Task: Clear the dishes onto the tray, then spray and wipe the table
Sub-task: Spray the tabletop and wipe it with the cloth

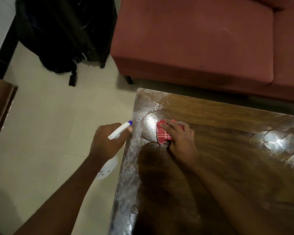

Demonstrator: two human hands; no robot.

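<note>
The red checked cloth (163, 133) lies bunched on the wooden table (227, 153) near its far left corner. The right hand (180, 138) presses on it from above, fingers laid fairly straight and spread across the fabric. The cloth's free edge sticks out beyond the fingertips towards the table's left edge. Whether the thumb tucks under the fabric is hard to make out. Just past the cloth on that side, a round glistening patch catches the light, and a pale, speckled film runs along the table's left border from the corner down towards the viewer. Across that border, just off the table and over the floor (49, 116), the left hand (109, 141) is wrapped tightly round the neck of a white spray bottle (120, 131). Its blue nozzle points at the table edge close to the cloth, and its translucent body hangs below the wrist. Further shiny, scale-like patches lie well to the right of the wiping hand. Beyond the table stands a reddish sofa (193, 39), to its left dark luggage (63, 31) rests on the pale tiles, and a brown piece of furniture (0, 107) shows at the far left.
</note>
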